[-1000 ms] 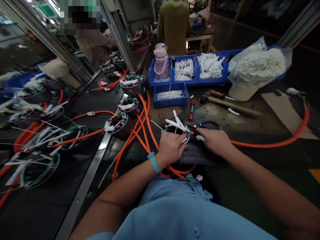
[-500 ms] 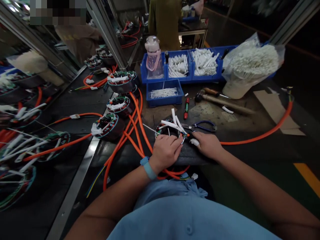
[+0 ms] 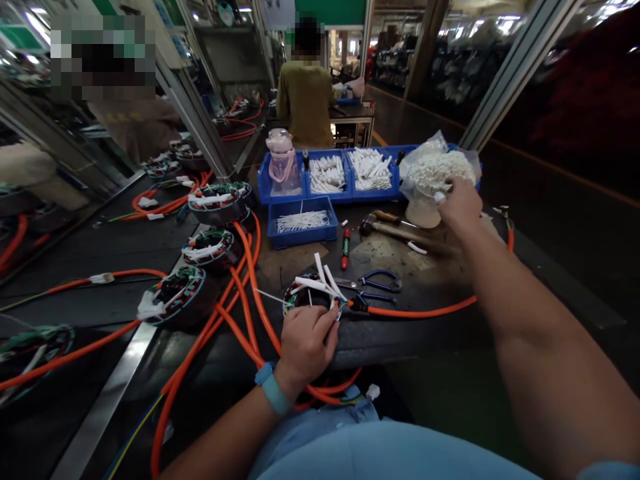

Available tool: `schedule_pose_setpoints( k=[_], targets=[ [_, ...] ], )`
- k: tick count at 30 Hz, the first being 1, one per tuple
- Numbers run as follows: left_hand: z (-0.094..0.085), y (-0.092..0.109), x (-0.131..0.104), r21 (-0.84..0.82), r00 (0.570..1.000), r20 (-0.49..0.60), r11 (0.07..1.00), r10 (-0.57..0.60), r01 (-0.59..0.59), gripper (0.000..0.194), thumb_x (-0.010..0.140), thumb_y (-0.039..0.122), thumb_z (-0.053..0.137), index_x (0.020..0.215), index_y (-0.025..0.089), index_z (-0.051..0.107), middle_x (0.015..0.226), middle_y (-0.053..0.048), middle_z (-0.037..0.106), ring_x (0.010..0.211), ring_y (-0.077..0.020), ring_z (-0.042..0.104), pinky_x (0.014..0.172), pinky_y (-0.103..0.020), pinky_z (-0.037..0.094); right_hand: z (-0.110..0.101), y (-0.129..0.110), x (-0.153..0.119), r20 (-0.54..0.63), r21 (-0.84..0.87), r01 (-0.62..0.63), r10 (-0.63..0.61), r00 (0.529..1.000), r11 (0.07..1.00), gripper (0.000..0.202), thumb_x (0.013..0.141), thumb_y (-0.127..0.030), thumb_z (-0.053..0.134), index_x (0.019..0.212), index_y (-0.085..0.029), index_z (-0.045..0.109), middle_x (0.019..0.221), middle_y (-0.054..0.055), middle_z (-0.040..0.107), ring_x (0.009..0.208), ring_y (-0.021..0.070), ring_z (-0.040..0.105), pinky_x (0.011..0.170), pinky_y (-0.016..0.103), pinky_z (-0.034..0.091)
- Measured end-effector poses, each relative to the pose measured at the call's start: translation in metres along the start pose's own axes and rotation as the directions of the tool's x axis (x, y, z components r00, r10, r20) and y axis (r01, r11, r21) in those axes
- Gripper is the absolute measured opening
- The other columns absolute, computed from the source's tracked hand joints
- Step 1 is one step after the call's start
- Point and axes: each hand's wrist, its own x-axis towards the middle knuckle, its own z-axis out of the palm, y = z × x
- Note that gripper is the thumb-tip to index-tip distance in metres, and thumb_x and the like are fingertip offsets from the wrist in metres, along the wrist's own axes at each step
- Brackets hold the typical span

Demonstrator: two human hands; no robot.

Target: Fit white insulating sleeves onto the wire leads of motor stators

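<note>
A motor stator [image 3: 289, 293], a ring with a wound coil and white sleeves [image 3: 320, 267] sticking up, lies on the bench before me. My left hand [image 3: 309, 339] rests over its near side, thumb and forefinger closed on the coloured wires beside the orange cable's black end [image 3: 358, 304]. At the back right, my right hand [image 3: 461, 205] reaches to the clear bag of small white pieces [image 3: 434, 167]. Something white is at its thumb. Its fingertips are partly hidden among the pieces, so I cannot tell whether they grip any.
Blue bins [image 3: 345, 198] hold white tubes and a pink bottle [image 3: 283, 163]; a blue tray [image 3: 303, 233] holds thin white strips. Nearby lie pliers [image 3: 383, 275], a red marker [image 3: 345, 249] and hammers [image 3: 395, 230]. Other stators [image 3: 175, 293] and orange cables [image 3: 245, 327] crowd the left.
My right hand has let go of the cable's black end and moved up and right to the bag. My left hand stays at the stator. The view has tilted up.
</note>
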Motion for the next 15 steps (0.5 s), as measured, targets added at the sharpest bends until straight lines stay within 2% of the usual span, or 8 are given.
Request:
schedule_pose_setpoints(
  k=[5, 7, 10, 13, 15],
  targets=[
    [0.002, -0.001, 0.000, -0.020, 0.999, -0.035, 1.000, -0.004, 0.003, 0.019, 0.082, 0.016, 0.056, 0.100, 0.019, 0.059, 0.082, -0.002, 0.064, 0.075, -0.0164, 0.058, 0.074, -0.034, 0.041, 0.014, 0.012, 0.014, 0.011, -0.150, 0.021, -0.019, 1.000, 0.988, 0.025, 0.080, -0.016, 0.045, 0.098, -0.015, 0.062, 0.105, 0.013, 0.057, 0.092, 0.0241, 0.054, 0.074, 0.036, 0.042],
    [0.002, -0.001, 0.000, -0.022, 0.999, -0.035, 1.000, -0.008, 0.007, 0.019, 0.082, 0.015, 0.056, 0.100, 0.019, 0.059, 0.082, -0.002, 0.064, 0.075, -0.0166, 0.058, 0.074, -0.034, 0.041, 0.015, 0.017, 0.015, 0.003, -0.139, -0.005, 0.006, 1.000, 0.990, 0.025, 0.079, -0.017, 0.047, 0.100, -0.016, 0.061, 0.106, 0.012, 0.057, 0.090, 0.0231, 0.054, 0.074, 0.035, 0.042],
    [0.003, -0.001, -0.001, -0.023, 1.000, -0.019, 1.000, -0.016, 0.016, 0.018, 0.082, 0.016, 0.056, 0.099, 0.020, 0.059, 0.082, -0.002, 0.064, 0.076, -0.0172, 0.058, 0.075, -0.035, 0.040, 0.011, 0.022, 0.016, 0.029, -0.149, 0.033, -0.029, 0.999, 0.988, 0.033, 0.075, -0.017, 0.050, 0.107, -0.018, 0.060, 0.114, 0.013, 0.054, 0.087, 0.0224, 0.054, 0.070, 0.033, 0.042],
    [0.003, 0.000, 0.000, -0.020, 0.999, -0.032, 1.000, -0.012, 0.012, 0.018, 0.082, 0.016, 0.056, 0.099, 0.020, 0.060, 0.081, -0.002, 0.064, 0.076, -0.0172, 0.057, 0.075, -0.034, 0.040, 0.006, 0.023, 0.018, 0.041, -0.160, 0.068, -0.062, 0.997, 0.985, 0.031, 0.074, -0.013, 0.048, 0.100, -0.019, 0.064, 0.114, 0.012, 0.055, 0.088, 0.0224, 0.054, 0.070, 0.033, 0.041],
    [0.002, 0.000, 0.000, -0.014, 0.999, -0.042, 1.000, -0.012, 0.011, 0.018, 0.082, 0.016, 0.056, 0.099, 0.020, 0.060, 0.081, -0.002, 0.063, 0.075, -0.0170, 0.057, 0.074, -0.034, 0.040, 0.005, 0.023, 0.019, -0.004, -0.094, 0.036, -0.037, 0.999, 0.995, 0.028, 0.072, -0.012, 0.048, 0.093, -0.018, 0.066, 0.111, 0.011, 0.056, 0.090, 0.0220, 0.054, 0.072, 0.033, 0.042]
  ],
)
